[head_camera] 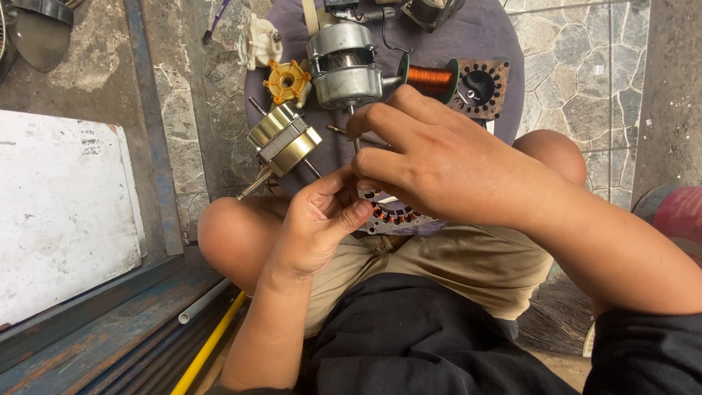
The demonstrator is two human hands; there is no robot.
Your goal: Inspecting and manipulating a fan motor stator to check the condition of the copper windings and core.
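The left hand (314, 219) and the right hand (431, 161) both pinch with closed fingers the motor stator (391, 216), which rests on the lap between the knees. It looks heavy and stiff, but its copper windings seem fragile, so the steel rim is the safer place to hold. Ahead, a dark cloth (482, 36) on the stone floor (578, 58) carries a grey motor (342, 64) and a copper wire spool (430, 77).

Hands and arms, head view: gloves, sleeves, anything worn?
Both bare: no gloves, rings, watch or bands visible. Left hand and its forearm are uncovered up to the frame edge. Right hand has a bare forearm; a dark sleeve starts near the elbow.
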